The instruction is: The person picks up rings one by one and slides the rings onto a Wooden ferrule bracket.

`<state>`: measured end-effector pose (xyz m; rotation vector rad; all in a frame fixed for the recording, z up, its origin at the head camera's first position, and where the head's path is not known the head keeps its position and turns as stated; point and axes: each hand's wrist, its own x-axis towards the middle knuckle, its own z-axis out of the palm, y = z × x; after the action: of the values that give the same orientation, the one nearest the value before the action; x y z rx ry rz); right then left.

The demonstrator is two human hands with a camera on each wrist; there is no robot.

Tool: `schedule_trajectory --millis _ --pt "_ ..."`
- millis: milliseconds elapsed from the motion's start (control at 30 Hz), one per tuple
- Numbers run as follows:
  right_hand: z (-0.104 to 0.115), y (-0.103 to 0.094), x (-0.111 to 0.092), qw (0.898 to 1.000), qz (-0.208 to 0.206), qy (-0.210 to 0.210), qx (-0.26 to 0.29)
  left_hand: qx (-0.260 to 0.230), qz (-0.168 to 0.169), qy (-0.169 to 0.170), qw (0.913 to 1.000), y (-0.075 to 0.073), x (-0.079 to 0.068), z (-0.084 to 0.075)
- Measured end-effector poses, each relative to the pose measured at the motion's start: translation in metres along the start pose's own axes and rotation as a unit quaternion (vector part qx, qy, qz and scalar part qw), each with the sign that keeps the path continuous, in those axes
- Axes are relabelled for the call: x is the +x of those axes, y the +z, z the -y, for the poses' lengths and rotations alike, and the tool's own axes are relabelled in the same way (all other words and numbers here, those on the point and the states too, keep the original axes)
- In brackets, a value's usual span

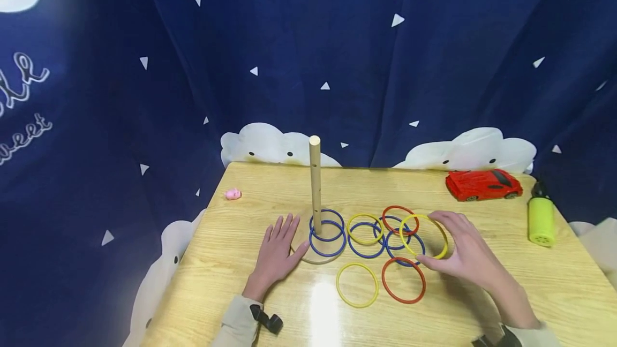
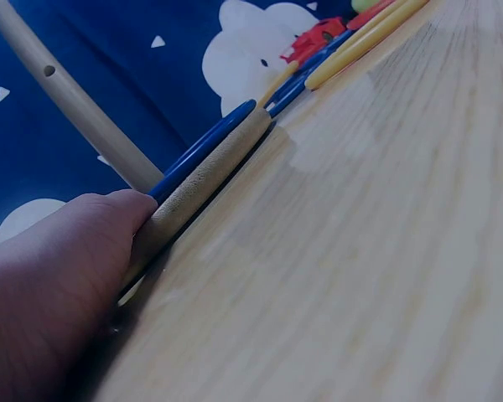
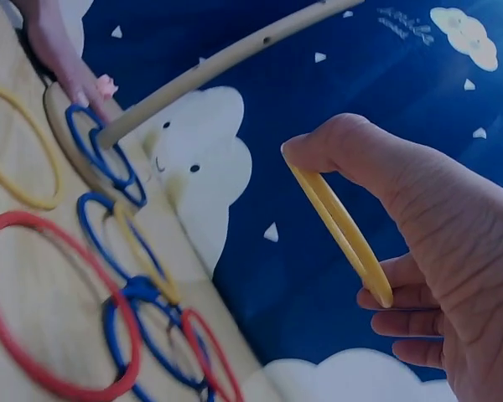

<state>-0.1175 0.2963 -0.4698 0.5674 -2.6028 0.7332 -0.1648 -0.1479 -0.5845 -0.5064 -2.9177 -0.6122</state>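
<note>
My right hand (image 1: 465, 253) pinches a yellow ring (image 3: 370, 280) between thumb and fingers, above the right side of a spread of rings. My left hand (image 1: 278, 250) lies palm down on the table, fingers straight, its thumb touching the round wooden base (image 1: 315, 262). From that base rises an upright wooden post (image 1: 315, 186) with small holes. Two blue rings (image 1: 328, 256) lie on the base, seemingly around the post's foot. Right of it, several blue rings overlap with a yellow and a red one. Nearer me lie another yellow ring (image 1: 358, 307) and a red ring (image 1: 407, 302).
On the wooden table (image 1: 193, 288), a red toy car (image 1: 482, 185) stands at the back right. A lime-green bottle (image 1: 541, 221) with a black top is near the right edge. A small pink toy (image 1: 233, 194) sits back left. A dark blue curtain (image 1: 356, 47) hangs behind.
</note>
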Motion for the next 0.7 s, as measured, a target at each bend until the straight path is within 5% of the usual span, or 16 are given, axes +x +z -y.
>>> schedule_trajectory --millis 700 --pt "0.042 -0.019 0.099 0.991 0.017 -0.133 0.03 0.006 0.005 0.003 1.0 -0.001 0.0 0.001"
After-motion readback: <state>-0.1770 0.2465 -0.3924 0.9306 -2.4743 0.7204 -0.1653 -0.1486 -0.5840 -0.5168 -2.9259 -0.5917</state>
